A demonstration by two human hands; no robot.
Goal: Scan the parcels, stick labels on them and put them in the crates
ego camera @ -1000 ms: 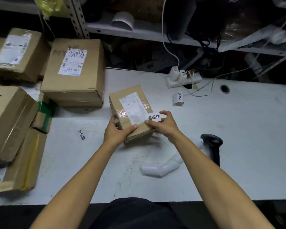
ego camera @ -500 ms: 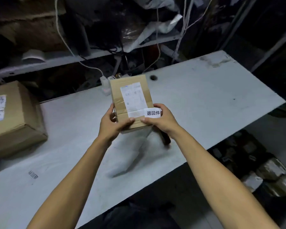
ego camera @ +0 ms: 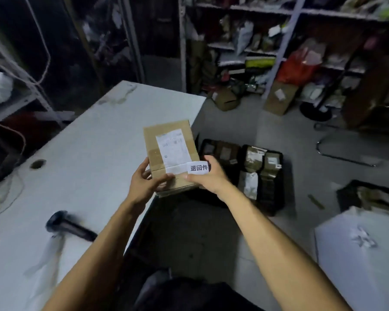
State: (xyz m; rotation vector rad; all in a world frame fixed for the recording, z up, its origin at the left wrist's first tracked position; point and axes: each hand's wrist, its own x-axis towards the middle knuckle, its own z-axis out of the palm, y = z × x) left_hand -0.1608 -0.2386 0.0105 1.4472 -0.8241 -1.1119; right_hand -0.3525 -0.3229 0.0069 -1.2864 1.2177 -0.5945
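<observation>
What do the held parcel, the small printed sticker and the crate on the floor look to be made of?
Parcel: brown corrugated cardboard by its look, matte, with glossier tape bands and a white paper shipping label.
Sticker: thin white paper, matte, black printed characters; it overhangs the parcel's edge.
Crate: dark, probably rigid plastic; the blur leaves it open.

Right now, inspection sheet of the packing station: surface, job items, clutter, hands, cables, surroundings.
Surface: white table, scuffed, cable hole near its left edge.
Job's things: cardboard parcel held up off the table's right end, shipping label on top; small printed sticker at its right edge; black crate on the floor, holding packed parcels.
Clutter: black scanner lying on the table.
Grippers: left hand and right hand both grip the parcel; right fingers at the sticker.
Cables: white cord hanging at left.
Surroundings: cluttered shelves, boxes on the floor.
</observation>
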